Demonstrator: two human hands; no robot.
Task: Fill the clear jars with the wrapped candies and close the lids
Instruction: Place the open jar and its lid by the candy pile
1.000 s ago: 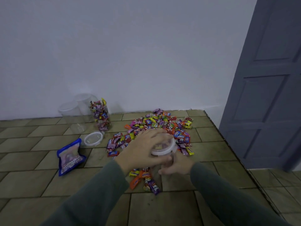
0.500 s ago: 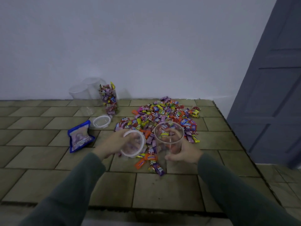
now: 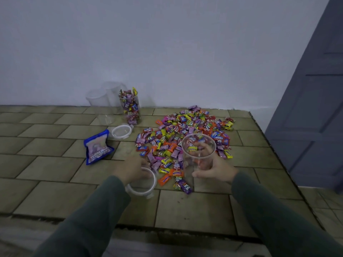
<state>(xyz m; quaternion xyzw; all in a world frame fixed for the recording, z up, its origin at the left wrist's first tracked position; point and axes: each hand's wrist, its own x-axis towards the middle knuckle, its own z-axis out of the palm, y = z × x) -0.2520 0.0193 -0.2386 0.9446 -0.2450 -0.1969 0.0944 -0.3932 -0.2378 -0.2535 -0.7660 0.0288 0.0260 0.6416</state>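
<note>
1. Right hand [image 3: 215,168] grips an empty open jar [image 3: 198,154] at the candy pile's [image 3: 185,138] near edge.
2. Left hand [image 3: 132,169] holds its lid [image 3: 142,183], left of the pile.
3. One filled jar [image 3: 130,108] stands unlidded, far left of the pile; two clear jars [image 3: 98,101] stay empty.

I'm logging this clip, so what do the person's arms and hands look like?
Both arms wear long, plain, dark grey-green sleeves reaching the wrists. The left hand and right hand are bare: no gloves, and no rings or watch visible.
</note>
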